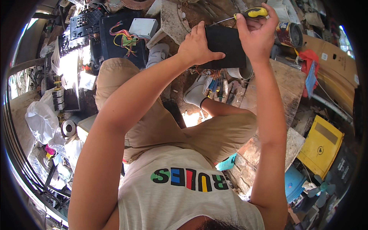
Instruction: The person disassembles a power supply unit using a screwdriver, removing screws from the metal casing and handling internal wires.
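My left hand (pixel 197 48) grips a flat black rectangular panel or case (pixel 226 44) by its left side, with the thumb lying across its face and the fingers along the edge. What the panel belongs to cannot be made out. My right hand (pixel 258 36) pinches a screwdriver (pixel 251 13) by its yellow-and-black handle, above the panel's far right corner. The metal shaft points left, along the panel's far edge, and I cannot tell if the tip touches anything. Beneath the panel's near edge, thin wires (pixel 216 73) show.
Several hand tools (pixel 222 89) lie beside my foot. A silver power supply box (pixel 143 27) with coloured wires sits at the far left. To the right are a printed can (pixel 288 34), a cardboard box (pixel 333 73), a yellow panel (pixel 321 145) and a small fan (pixel 323 188).
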Demonstrator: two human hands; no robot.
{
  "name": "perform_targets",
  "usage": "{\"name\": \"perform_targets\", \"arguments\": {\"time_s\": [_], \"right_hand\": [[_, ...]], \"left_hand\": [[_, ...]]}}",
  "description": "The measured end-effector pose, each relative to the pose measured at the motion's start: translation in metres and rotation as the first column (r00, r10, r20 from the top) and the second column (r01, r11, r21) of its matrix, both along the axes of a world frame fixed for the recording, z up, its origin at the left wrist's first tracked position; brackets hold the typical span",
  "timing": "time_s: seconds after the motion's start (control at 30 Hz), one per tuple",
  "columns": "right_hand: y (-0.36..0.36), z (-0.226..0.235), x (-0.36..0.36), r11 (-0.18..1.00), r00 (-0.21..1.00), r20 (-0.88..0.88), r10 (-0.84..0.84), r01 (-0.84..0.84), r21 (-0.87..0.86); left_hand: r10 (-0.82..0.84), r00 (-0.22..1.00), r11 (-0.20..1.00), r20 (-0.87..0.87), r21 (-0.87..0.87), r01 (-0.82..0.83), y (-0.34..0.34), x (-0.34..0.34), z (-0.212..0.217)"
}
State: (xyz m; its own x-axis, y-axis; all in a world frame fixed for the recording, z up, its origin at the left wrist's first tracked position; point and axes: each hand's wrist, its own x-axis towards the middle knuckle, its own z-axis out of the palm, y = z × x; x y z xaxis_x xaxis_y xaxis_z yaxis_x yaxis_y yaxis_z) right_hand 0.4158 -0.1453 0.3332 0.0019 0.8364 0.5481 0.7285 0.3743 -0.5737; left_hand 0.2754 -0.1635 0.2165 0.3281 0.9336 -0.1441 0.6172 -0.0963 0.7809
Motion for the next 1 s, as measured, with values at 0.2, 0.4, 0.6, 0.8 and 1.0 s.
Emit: {"name": "perform_targets", "arguments": {"time_s": [0.2,0.4,0.6,0.8,1.0], "right_hand": [[0.006,0.080,-0.032,0.989,0.722,0.691,-0.009,0.110,-0.102],[0.027,0.103,-0.023,0.885,0.715,0.547,0.437,-0.231,-0.404],[0.017,0.098,-0.032,0.912,0.707,0.603,0.369,-0.148,-0.384],[0.031,0.100,-0.019,0.874,0.644,0.628,0.437,-0.140,-0.465],[0.026,0.108,-0.024,0.829,0.721,0.605,0.338,0.076,-0.553]], "left_hand": [[0.017,1.000,0.999,-0.007,0.030,-0.016,-0.001,-0.002,-0.001],[0.000,1.000,1.000,0.003,0.008,0.000,0.001,-0.001,-0.001],[0.006,1.000,1.000,-0.009,-0.010,-0.006,0.000,-0.003,0.004],[0.075,0.995,0.994,0.058,0.079,-0.080,0.010,-0.005,0.003],[0.149,0.974,0.973,0.170,0.151,-0.175,0.040,-0.016,0.006]]}}
